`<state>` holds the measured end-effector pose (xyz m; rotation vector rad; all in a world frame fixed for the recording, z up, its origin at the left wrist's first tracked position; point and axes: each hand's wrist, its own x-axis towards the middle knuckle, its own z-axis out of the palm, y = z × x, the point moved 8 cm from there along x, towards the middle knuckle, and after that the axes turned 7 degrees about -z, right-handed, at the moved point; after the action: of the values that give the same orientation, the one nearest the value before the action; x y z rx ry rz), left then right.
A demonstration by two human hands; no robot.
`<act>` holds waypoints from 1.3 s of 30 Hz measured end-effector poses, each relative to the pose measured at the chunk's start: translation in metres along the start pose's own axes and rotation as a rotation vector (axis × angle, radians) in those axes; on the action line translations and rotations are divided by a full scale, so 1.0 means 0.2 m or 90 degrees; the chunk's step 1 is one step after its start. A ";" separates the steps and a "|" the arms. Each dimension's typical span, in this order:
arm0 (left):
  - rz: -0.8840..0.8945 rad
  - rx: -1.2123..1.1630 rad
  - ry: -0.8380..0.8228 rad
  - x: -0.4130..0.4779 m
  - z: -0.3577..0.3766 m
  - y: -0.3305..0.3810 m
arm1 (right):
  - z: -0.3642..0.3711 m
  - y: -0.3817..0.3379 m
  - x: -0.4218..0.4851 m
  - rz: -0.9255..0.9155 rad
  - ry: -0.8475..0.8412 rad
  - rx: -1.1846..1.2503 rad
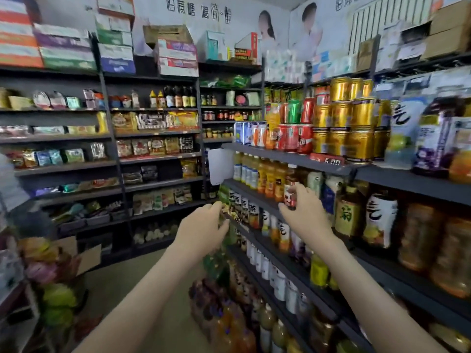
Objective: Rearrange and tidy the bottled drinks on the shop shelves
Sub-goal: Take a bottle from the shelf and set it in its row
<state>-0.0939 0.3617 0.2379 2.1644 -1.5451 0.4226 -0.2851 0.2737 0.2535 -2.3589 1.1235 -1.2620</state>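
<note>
Bottle (290, 184) between fingers (302, 193) of right hand (309, 214), just beside orange bottles (270, 179).

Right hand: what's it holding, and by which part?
The right hand grips a red-labelled drink bottle round its lower body, over the label; the cap end is free.

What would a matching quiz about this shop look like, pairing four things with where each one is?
Things:
1 gold cans
2 red-labelled bottle
3 green-labelled bottle
4 white card

Places:
A gripped by the right hand
B at the far end of the drinks rack
C gripped by the left hand
D stacked on the top shelf

Pairs: 1-D, 2-A, 3-C, 4-B
</note>
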 end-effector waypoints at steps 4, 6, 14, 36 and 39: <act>0.063 0.038 0.039 0.43 0.17 -0.14 | 0.26 0.07 0.34 0.049 0.024 0.001; 0.089 0.015 0.042 0.63 0.28 -0.17 | 0.35 0.14 0.51 0.065 0.047 -0.008; 0.059 -0.173 -0.047 1.48 0.77 -0.42 | 0.67 0.34 1.26 0.024 0.023 -0.075; 0.456 -0.436 0.022 3.13 1.22 -0.19 | 1.19 0.72 2.35 0.280 0.464 -0.423; 0.499 -0.468 0.013 3.17 1.25 -0.16 | 1.23 0.76 2.41 0.356 0.462 -0.464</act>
<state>0.1415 -0.2730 0.3279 0.9680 -2.0722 0.0663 -0.0099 -0.2114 0.3183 -1.6750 2.6067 -1.7020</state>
